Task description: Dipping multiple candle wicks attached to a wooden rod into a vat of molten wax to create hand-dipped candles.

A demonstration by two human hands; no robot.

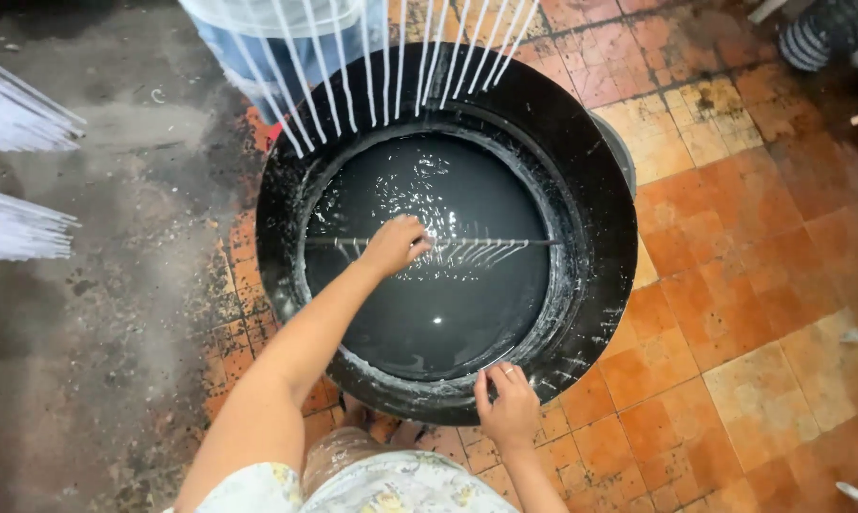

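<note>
The left arm stretches forward, bare, its hand [396, 245] curled in a closed grip, knuckles up. The right hand [508, 408] stays near the body, fingers bent, pressing down, ring visible.

Left hand [394, 244] on rod [533, 242] across dark vat [600, 237]; right hand [510, 408] on rim.
</note>
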